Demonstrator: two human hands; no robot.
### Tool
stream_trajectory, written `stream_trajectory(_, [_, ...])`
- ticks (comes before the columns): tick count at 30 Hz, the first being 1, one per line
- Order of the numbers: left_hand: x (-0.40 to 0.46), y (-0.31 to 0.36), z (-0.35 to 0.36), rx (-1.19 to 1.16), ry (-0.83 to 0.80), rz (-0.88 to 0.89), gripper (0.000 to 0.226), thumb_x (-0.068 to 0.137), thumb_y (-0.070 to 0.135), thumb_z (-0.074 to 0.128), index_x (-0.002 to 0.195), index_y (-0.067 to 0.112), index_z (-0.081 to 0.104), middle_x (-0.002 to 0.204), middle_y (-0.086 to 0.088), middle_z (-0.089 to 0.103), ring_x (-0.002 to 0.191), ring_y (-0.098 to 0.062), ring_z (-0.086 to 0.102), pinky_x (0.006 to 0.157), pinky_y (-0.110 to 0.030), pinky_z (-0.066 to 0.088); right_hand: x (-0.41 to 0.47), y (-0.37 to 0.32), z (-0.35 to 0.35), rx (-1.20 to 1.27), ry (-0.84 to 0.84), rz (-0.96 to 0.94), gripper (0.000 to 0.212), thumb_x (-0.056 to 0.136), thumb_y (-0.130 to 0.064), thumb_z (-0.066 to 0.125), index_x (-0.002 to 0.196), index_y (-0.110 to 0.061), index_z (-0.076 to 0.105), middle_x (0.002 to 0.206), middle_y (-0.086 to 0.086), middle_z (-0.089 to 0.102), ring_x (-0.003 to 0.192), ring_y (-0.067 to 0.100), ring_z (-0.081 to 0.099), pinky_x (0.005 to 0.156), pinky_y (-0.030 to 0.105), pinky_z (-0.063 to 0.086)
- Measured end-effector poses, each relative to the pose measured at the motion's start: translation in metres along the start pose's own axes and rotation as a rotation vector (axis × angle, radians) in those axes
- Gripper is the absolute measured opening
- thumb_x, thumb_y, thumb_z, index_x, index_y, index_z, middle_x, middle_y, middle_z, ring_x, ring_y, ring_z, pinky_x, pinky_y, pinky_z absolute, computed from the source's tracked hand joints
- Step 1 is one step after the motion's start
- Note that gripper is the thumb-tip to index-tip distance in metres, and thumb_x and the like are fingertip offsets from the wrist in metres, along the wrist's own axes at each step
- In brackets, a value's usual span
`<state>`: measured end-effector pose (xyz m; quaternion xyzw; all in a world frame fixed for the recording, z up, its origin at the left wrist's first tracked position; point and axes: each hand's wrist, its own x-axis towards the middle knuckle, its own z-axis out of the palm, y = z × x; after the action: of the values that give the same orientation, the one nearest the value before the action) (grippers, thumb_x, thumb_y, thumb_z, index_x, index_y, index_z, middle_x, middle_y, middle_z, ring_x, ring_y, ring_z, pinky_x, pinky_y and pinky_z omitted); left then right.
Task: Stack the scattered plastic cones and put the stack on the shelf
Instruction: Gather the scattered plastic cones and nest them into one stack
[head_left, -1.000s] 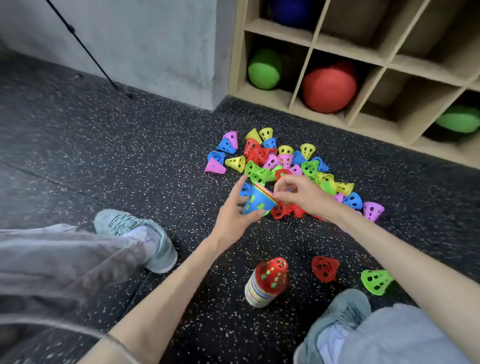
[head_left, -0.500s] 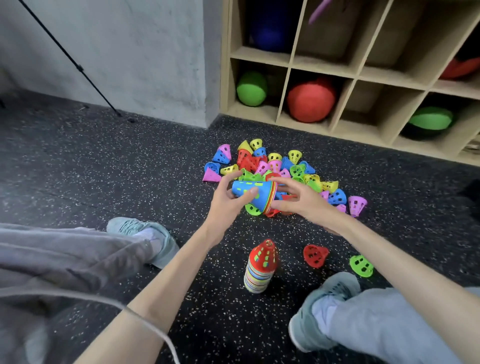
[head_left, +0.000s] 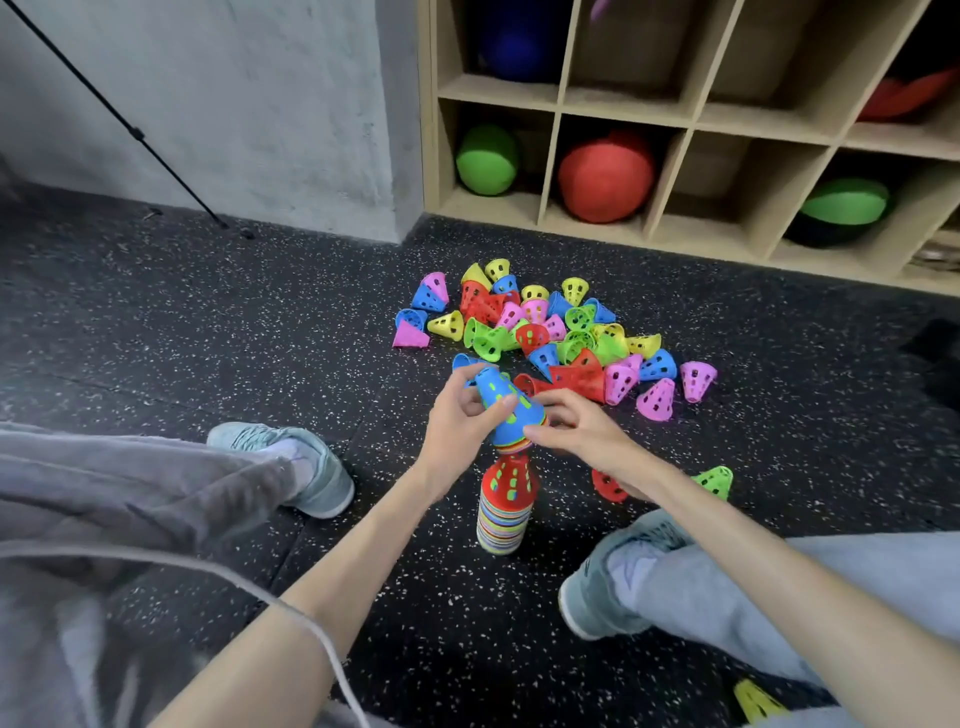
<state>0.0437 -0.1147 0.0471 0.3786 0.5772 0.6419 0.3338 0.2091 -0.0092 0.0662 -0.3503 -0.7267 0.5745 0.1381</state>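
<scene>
I've swung the small blue-topped stack (head_left: 506, 410) round — 0.5 s ago it lay sideways over the loose pile, now it's tip-up, tilted, right above the red-topped stack (head_left: 506, 506) standing on the floor, rims just over its tip. Left hand (head_left: 457, 423) grips its upper part; right hand (head_left: 574, 428) moved to pinch the rim edge.

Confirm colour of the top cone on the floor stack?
Red, with green and blue showing through its holes: the red perforated plastic cone topping the floor stack, head view.

cones (head_left: 550, 332) before shelf (head_left: 675, 119), stack (head_left: 503, 512) nearer
</scene>
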Motion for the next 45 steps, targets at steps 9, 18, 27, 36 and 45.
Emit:
stream_trajectory(9, [-0.007, -0.023, -0.002, 0.179, -0.131, -0.014, 0.046, 0.089, 0.018, 0.079, 0.13, 0.029, 0.061, 0.106, -0.005, 0.076, 0.093, -0.019, 0.074, 0.085, -0.033, 0.06, 0.003, 0.043, 0.01, -0.043, -0.066, 0.072, 0.042, 0.086, -0.011, 0.079, 0.12, -0.021, 0.058, 0.117, -0.001, 0.072, 0.102, 0.015, 0.068, 0.099, 0.039, 0.052])
stream_trajectory(18, [-0.016, -0.041, 0.001, 0.403, -0.229, -0.002, 0.043, 0.082, 0.021, 0.085, 0.118, 0.035, 0.065, 0.103, 0.013, 0.075, 0.098, -0.007, 0.07, 0.092, -0.028, 0.055, -0.001, 0.052, 0.01, -0.063, -0.137, 0.083, 0.037, 0.087, -0.005, 0.077, 0.113, -0.023, 0.06, 0.122, 0.008, 0.069, 0.109, 0.016, 0.064, 0.101, 0.037, 0.05])
stream_trajectory(27, [-0.021, -0.039, 0.002, 0.501, -0.207, -0.01, 0.039, 0.08, 0.031, 0.087, 0.112, 0.033, 0.065, 0.103, 0.016, 0.073, 0.101, 0.0, 0.064, 0.091, -0.027, 0.052, -0.006, 0.045, 0.001, -0.076, -0.137, 0.073, 0.029, 0.091, -0.025, 0.075, 0.119, -0.024, 0.064, 0.116, -0.002, 0.071, 0.11, 0.011, 0.067, 0.092, 0.025, 0.052])
stream_trajectory(36, [-0.013, -0.021, 0.005, 0.568, -0.126, 0.081, 0.039, 0.095, 0.059, 0.053, 0.12, 0.032, 0.066, 0.11, 0.022, 0.07, 0.106, 0.004, 0.064, 0.097, -0.04, 0.053, -0.003, 0.019, -0.021, -0.077, -0.021, 0.043, 0.03, 0.096, -0.036, 0.068, 0.124, -0.027, 0.065, 0.114, -0.011, 0.071, 0.105, 0.006, 0.067, 0.089, 0.028, 0.053])
stream_trajectory(45, [0.063, -0.036, 0.015, 0.746, -0.201, 0.124, 0.032, 0.102, 0.056, 0.043, 0.126, 0.04, 0.058, 0.123, 0.021, 0.064, 0.119, -0.002, 0.055, 0.1, -0.042, 0.05, 0.013, 0.063, -0.045, -0.161, 0.133, 0.08, 0.021, 0.098, -0.033, 0.065, 0.118, -0.027, 0.069, 0.113, -0.017, 0.069, 0.105, -0.005, 0.061, 0.093, 0.018, 0.049])
